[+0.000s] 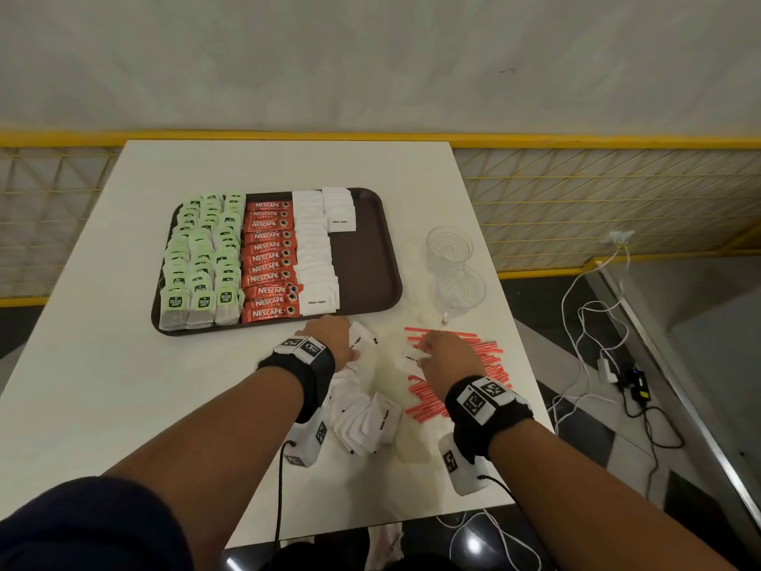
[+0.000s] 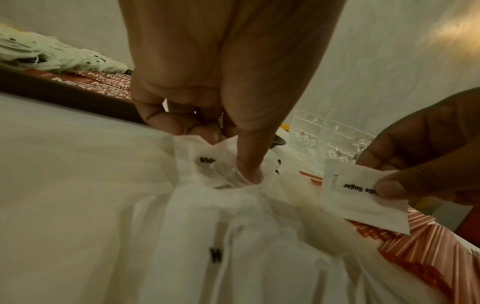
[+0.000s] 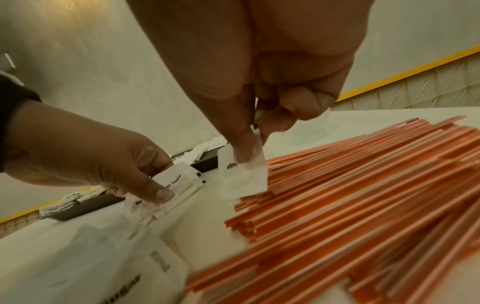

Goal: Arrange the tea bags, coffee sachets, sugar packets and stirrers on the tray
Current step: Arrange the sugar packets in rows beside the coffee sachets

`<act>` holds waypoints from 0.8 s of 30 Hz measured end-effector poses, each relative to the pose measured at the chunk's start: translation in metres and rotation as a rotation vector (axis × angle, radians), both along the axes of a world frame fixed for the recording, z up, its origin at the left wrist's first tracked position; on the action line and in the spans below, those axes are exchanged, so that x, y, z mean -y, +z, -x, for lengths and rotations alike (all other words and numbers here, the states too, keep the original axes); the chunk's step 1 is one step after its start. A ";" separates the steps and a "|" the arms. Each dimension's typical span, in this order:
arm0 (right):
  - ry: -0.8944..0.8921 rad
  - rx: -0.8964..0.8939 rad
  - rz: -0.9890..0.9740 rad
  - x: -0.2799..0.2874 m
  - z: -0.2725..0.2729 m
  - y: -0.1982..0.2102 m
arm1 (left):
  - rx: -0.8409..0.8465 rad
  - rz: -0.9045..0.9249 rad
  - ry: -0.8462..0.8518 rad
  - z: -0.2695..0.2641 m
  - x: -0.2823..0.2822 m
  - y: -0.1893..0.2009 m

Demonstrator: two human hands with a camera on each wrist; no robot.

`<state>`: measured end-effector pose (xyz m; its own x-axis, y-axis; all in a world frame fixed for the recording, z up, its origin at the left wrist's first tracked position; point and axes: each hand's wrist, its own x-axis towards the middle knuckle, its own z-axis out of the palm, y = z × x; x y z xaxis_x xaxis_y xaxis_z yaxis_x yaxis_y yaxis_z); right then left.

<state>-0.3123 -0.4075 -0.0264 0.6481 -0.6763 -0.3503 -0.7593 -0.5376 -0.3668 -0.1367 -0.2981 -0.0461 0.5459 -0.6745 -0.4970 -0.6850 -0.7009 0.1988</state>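
Head view: I see bare tray (image 1: 366, 257) floor beyond my fingers, right of the sugar rows. Left hand (image 1: 335, 337) pinches several sugar packets (image 1: 359, 339) at the tray's near rim; right hand (image 1: 447, 354) pinches one packet (image 1: 409, 360) above the stirrers (image 1: 486, 356). Two glass cups (image 1: 451, 257) stand beyond those

White table (image 1: 103, 385) before a pale wall (image 1: 370, 55), yellow mesh railing (image 1: 597, 191), cables (image 1: 589, 323) on dark floor (image 1: 584, 438).
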 end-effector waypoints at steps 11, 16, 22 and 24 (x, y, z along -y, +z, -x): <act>-0.085 0.290 -0.139 -0.005 -0.026 0.044 | -0.207 0.280 0.040 -0.018 -0.019 0.027; -0.051 0.404 -0.208 -0.019 -0.062 0.075 | -0.429 0.573 0.238 -0.053 -0.041 0.063; 0.091 0.438 -0.233 -0.043 -0.121 0.102 | -0.700 0.710 0.312 -0.095 -0.078 0.089; 0.159 0.417 -0.223 -0.047 -0.137 0.107 | -0.756 0.718 0.329 -0.107 -0.087 0.094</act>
